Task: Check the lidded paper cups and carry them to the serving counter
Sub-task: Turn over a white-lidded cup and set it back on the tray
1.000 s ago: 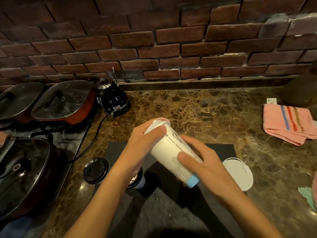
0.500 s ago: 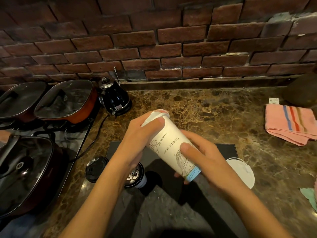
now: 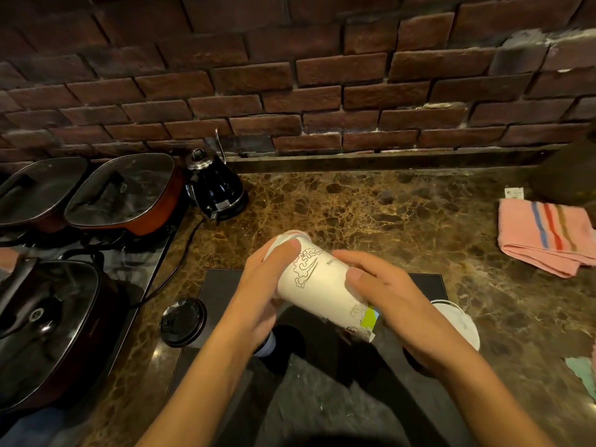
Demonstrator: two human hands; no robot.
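Cup's been rolled round, cloud print up now | white paper cup (image 3: 322, 290) tipped sideways above the dark mat (image 3: 425, 280) | left hand (image 3: 261, 285) gripping the lidded end, right hand (image 3: 390, 295) wrapped round the base | black lid (image 3: 183, 321) on the counter (image 3: 403, 214)

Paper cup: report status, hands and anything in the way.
Both hands gripping: left hand at lid end, right hand near base. Paper cup tilted, lidded, above dark mat. Black-lidded cup and white-lidded cup standing either side.
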